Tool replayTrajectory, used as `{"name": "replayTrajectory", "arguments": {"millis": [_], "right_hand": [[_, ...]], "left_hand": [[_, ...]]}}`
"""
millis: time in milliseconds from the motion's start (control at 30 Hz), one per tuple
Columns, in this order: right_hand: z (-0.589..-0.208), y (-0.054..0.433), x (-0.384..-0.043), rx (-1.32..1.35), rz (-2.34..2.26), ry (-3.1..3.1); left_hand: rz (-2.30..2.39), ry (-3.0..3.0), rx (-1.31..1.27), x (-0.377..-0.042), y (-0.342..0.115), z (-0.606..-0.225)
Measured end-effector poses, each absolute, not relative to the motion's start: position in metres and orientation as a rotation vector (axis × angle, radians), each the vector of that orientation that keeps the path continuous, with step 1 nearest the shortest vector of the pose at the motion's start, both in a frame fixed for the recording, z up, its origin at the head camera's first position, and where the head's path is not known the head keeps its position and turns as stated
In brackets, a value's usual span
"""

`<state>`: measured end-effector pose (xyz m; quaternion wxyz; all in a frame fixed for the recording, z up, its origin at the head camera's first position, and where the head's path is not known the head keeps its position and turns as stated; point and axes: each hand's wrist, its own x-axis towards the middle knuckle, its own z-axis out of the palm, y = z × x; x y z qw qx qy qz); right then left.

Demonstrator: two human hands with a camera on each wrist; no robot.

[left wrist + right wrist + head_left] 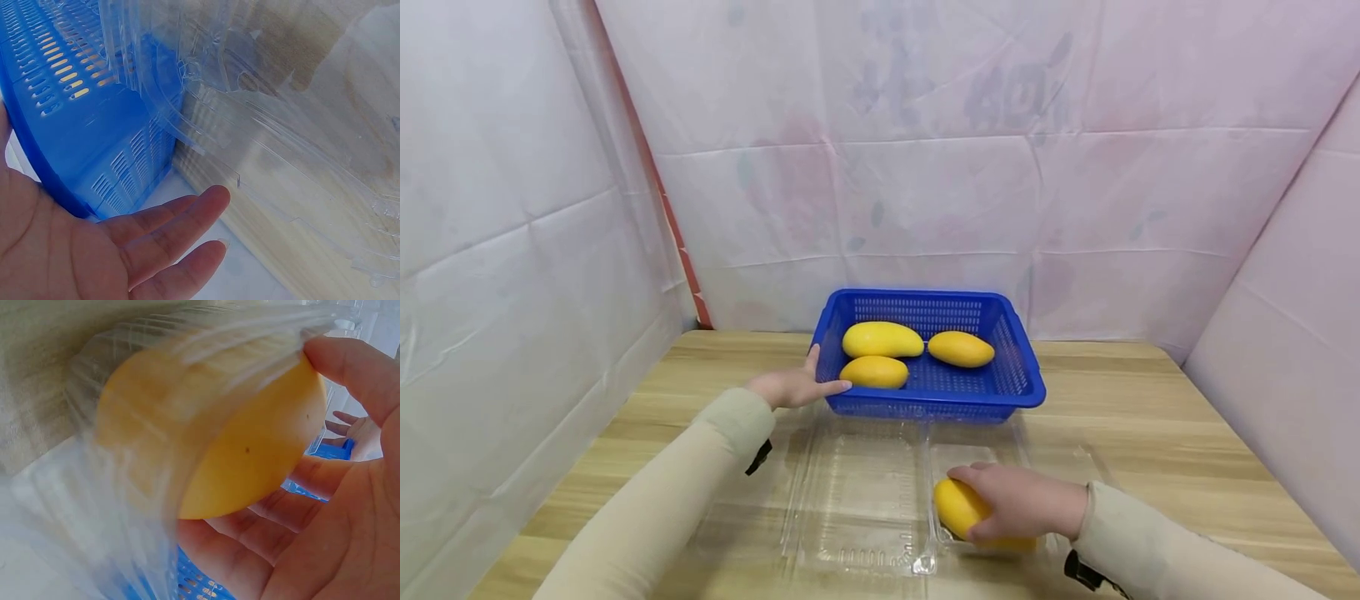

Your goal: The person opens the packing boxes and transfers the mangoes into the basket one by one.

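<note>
My right hand (1026, 500) grips a yellow mango (958, 507) inside the right-hand part of a clear plastic clamshell box (861, 500). Part of the fruit is hidden by the fingers; in the right wrist view thumb and fingers lie around the mango (262, 444), and the clear wall covers its other side. At the left end of a blue basket (936, 402), my left hand (793, 387) touches the rim with fingers spread and thumb along the front corner. Three mangoes (882, 339) lie in the basket. The left wrist view shows the palm (56, 250) beside the basket's slotted wall (94, 144).
The clear box lies in front of the basket on a wood-grain table (1120, 400). More clear plastic (752, 492) lies to its left, below my left forearm. Pale sheeting (925, 192) walls in the table at the back and both sides.
</note>
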<state>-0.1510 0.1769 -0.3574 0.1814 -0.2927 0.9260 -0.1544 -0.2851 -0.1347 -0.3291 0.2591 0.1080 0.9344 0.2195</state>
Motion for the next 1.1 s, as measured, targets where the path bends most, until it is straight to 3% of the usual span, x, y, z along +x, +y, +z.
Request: {"name": "replayTrajectory", "arguments": {"millis": [1100], "right_hand": [[-0.366, 0.18, -0.17, -0.808, -0.51, 2.691]], "left_hand": [[0.544, 2.562, 0.284, -0.288, -0.134, -0.333]]}}
